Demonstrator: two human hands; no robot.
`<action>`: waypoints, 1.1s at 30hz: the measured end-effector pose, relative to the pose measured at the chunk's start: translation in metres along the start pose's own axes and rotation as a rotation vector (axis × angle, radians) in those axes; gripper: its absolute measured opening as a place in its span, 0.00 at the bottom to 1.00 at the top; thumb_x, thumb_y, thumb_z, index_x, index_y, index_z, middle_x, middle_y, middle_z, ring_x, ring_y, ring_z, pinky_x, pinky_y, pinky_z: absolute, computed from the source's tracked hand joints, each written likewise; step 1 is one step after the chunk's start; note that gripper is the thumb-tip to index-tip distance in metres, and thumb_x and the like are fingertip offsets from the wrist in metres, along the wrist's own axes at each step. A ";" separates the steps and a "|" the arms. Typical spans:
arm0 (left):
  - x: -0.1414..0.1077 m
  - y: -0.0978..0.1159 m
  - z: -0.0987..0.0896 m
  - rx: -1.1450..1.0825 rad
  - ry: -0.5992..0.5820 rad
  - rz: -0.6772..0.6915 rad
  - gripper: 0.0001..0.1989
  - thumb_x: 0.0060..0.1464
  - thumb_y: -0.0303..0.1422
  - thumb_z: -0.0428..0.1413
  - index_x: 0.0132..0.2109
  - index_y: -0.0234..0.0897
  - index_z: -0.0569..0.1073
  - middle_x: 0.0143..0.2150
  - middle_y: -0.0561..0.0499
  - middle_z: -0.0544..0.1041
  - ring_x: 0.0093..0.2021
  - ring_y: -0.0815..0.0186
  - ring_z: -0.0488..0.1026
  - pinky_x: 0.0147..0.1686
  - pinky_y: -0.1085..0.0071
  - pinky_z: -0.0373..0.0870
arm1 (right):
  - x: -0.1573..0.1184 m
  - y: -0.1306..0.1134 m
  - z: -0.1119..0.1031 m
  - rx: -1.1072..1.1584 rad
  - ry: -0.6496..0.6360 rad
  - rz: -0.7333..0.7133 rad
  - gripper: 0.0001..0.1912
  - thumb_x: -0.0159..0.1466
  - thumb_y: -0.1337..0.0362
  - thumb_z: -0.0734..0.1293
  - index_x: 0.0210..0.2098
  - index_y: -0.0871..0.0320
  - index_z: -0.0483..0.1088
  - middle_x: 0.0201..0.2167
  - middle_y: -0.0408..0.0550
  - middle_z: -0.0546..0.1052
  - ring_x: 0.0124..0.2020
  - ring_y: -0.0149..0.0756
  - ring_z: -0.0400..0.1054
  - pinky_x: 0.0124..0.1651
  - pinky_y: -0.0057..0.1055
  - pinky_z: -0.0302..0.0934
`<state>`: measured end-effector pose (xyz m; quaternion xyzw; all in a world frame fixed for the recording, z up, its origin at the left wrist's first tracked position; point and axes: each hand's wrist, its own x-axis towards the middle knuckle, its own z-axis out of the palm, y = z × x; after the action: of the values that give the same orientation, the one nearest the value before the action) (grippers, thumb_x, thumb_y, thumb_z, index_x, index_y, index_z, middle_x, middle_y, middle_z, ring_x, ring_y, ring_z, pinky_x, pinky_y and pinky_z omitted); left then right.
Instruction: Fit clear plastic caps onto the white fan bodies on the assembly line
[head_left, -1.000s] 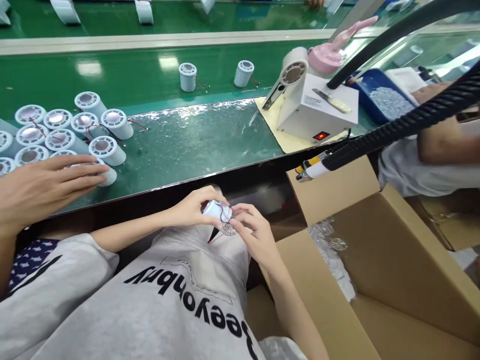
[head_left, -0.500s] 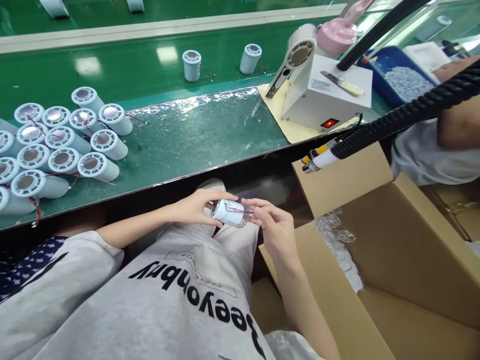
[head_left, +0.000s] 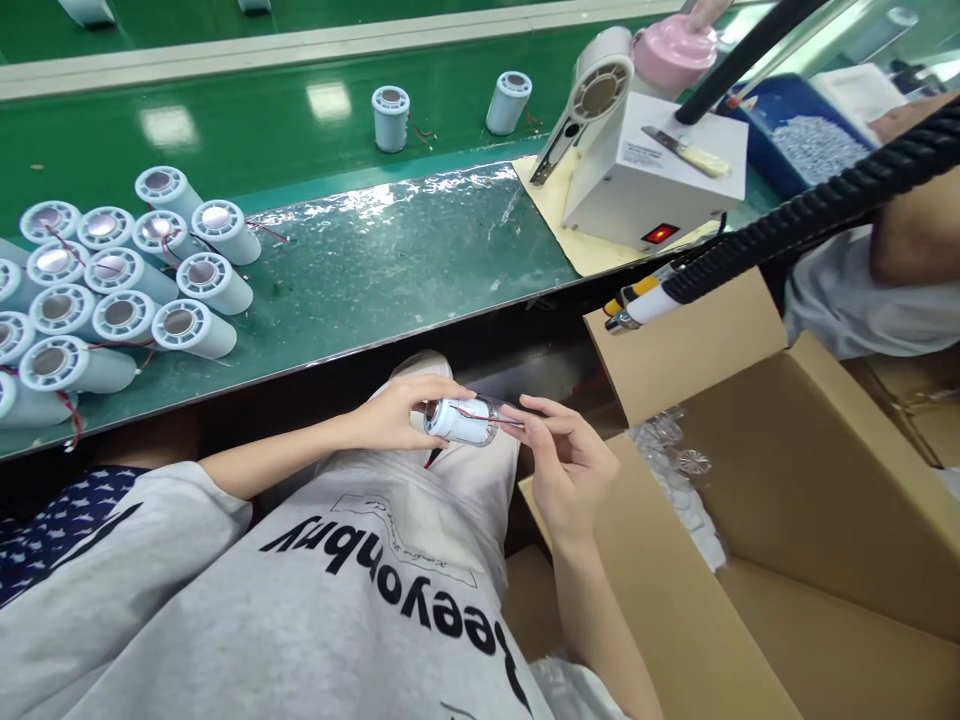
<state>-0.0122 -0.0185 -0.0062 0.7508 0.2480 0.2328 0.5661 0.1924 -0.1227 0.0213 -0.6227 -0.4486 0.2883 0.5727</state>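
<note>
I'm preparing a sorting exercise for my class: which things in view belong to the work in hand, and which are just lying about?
Work in hand:
pale-blue cylinder, in the left hand
its wires, apparently pinched by the right hand
likely the similar cylinders and boxed clear pieces

Seemingly just lying about:
knife on the white machine
pink object beyond it

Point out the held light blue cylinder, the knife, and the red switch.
Held light blue cylinder (head_left: 460,424): head view, side wall.
Knife (head_left: 694,155): head view, handle.
Red switch (head_left: 660,234): head view, lit face.
</note>
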 end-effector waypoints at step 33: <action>-0.006 0.022 -0.015 -0.333 -0.159 -0.069 0.38 0.49 0.36 0.73 0.67 0.46 0.74 0.66 0.40 0.74 0.62 0.52 0.75 0.59 0.59 0.77 | 0.007 0.004 -0.019 0.047 -0.559 -0.016 0.22 0.64 0.58 0.78 0.55 0.49 0.74 0.51 0.49 0.80 0.47 0.39 0.79 0.52 0.35 0.79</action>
<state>-0.0238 -0.0164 0.0185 0.6538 0.1862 0.1907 0.7082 0.2129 -0.1248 0.0221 -0.5020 -0.5873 0.4548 0.4430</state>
